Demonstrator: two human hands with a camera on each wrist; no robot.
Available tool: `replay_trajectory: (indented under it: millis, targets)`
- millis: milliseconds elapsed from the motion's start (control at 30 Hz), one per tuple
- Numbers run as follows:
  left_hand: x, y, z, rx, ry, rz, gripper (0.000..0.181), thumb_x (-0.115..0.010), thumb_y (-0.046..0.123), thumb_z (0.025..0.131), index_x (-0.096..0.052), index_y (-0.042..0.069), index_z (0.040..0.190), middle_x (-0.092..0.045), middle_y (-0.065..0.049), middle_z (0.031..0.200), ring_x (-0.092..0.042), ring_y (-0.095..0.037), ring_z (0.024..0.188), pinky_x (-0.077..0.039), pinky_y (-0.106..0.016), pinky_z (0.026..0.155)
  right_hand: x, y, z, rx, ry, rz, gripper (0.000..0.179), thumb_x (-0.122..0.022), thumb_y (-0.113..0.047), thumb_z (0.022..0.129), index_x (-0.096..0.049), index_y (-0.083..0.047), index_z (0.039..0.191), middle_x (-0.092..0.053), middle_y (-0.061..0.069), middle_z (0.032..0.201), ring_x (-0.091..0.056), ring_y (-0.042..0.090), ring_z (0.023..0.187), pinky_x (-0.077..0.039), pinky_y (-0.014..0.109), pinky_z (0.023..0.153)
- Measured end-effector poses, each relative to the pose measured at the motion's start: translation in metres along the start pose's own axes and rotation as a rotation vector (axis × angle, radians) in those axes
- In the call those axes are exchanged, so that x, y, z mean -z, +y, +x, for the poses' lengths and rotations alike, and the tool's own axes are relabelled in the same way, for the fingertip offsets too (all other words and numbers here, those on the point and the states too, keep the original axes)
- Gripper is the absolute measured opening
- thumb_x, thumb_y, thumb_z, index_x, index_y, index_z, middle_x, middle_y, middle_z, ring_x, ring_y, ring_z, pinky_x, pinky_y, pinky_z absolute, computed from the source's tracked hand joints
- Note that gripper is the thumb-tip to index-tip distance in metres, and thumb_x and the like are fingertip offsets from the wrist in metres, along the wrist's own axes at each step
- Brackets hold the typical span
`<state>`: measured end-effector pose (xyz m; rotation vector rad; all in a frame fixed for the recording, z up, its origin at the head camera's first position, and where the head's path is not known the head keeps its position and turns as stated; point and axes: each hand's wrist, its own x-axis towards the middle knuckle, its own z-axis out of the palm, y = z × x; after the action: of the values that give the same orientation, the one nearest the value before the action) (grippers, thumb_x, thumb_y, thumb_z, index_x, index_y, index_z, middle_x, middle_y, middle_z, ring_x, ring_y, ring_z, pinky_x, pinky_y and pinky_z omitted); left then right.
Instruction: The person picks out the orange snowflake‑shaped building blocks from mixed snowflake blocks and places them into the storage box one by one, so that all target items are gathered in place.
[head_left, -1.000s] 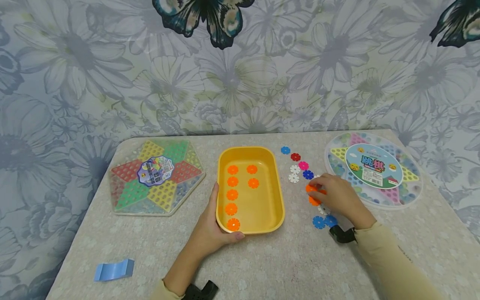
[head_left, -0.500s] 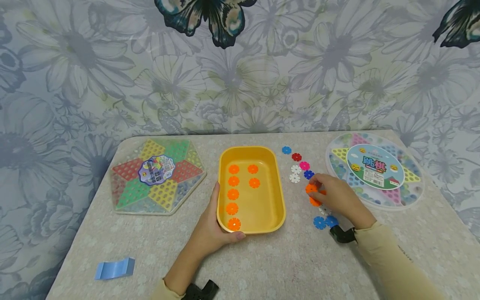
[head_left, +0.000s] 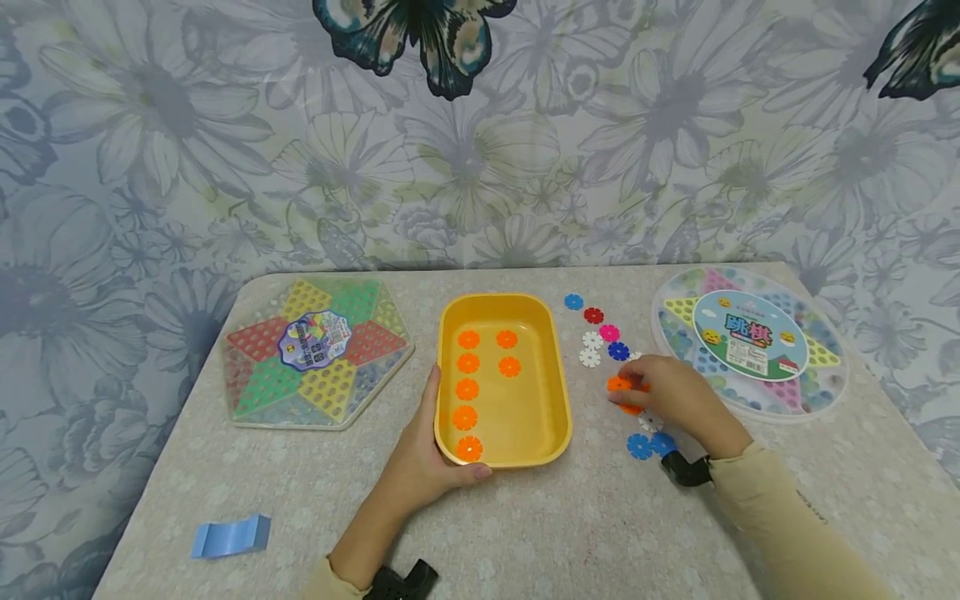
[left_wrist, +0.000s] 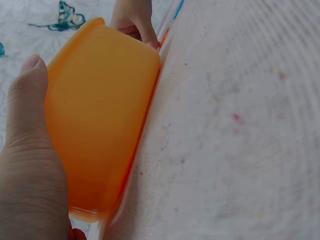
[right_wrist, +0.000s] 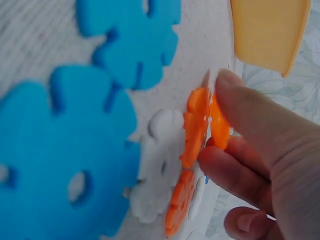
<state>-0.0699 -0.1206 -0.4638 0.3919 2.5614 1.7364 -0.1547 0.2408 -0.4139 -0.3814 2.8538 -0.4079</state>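
Observation:
My left hand point(head_left: 427, 462) holds the yellow plastic tray point(head_left: 525, 417) at its near left corner, thumb along the near side. Inside the tray lie several orange snowflake discs point(head_left: 467, 389) in a longer left column and a shorter right one. Right of the tray, my right hand point(head_left: 682, 400) pinches an orange snowflake disc point(right_wrist: 219, 122) between thumb and fingers. More orange discs point(right_wrist: 196, 125) lie just beside the fingertips. A white disc point(right_wrist: 159, 165) and blue discs point(right_wrist: 75, 165) are close to that hand. Some discs are partly hidden under it.
Loose blue, red, pink and white discs point(head_left: 590, 357) trail toward the back. A hexagonal game box point(head_left: 262, 383) stands left, a round game box point(head_left: 817, 379) right. A light-blue plastic piece point(head_left: 231, 537) lies front left. The patterned wall borders the table's back edge.
My right hand's fingertips have shifted slightly left and toward the near side, with an orange disc between them. The left hand and the tray have stayed in place.

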Motion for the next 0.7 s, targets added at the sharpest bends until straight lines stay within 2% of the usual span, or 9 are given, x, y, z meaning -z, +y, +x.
replay_trajectory:
  millis: [133,300,433,533,700]
  targets:
    - [0.000,0.001,0.000,0.007,-0.007,-0.003,0.140,-0.094,0.038,0.062,0.005,0.034,0.160,-0.022,0.003,0.165,-0.041,-0.015,0.142,-0.034,-0.043,0.116,0.001,-0.005,-0.002,0.009,0.063,0.034,0.047,-0.074,-0.047,0.087,-0.072,-0.009,0.115,-0.068,0.001,0.095,-0.057,0.018,0.082,-0.053,0.037,0.075]
    - [0.000,0.001,0.000,0.006,-0.008,0.000,0.139,-0.094,0.039,0.062,0.006,0.036,0.159,-0.022,0.003,0.166,-0.041,-0.015,0.142,-0.034,-0.046,0.116,0.003,-0.018,-0.002,0.092,0.228,0.107,0.038,-0.078,-0.039,0.085,-0.072,-0.011,0.109,-0.060,-0.002,0.084,-0.047,0.015,0.068,-0.041,0.025,0.059]
    - [0.000,0.001,0.001,0.004,-0.009,-0.003,0.139,-0.094,0.039,0.063,0.006,0.036,0.159,-0.023,0.003,0.165,-0.041,-0.015,0.142,-0.034,-0.047,0.116,0.007,-0.037,-0.001,0.165,0.333,0.119,0.033,-0.080,-0.036,0.084,-0.072,-0.013,0.106,-0.059,-0.003,0.082,-0.046,0.016,0.071,-0.040,0.026,0.060]
    - [0.000,0.000,0.001,0.005,-0.011,-0.010,0.139,-0.094,0.038,0.063,0.006,0.036,0.159,-0.022,0.004,0.165,-0.040,-0.014,0.142,-0.033,-0.046,0.116,0.009,-0.054,0.001,0.195,0.344,0.135,0.034,-0.079,-0.037,0.084,-0.072,-0.014,0.108,-0.059,-0.003,0.084,-0.049,0.019,0.079,-0.043,0.028,0.067]
    - [-0.001,-0.001,0.000,0.010,-0.007,0.009,0.138,-0.094,0.040,0.064,0.006,0.035,0.159,-0.022,0.003,0.165,-0.041,-0.015,0.142,-0.035,-0.048,0.115,0.006,-0.081,0.008,0.261,0.312,0.163,0.035,-0.079,-0.037,0.084,-0.072,-0.013,0.109,-0.059,-0.005,0.084,-0.052,0.020,0.086,-0.045,0.031,0.074]
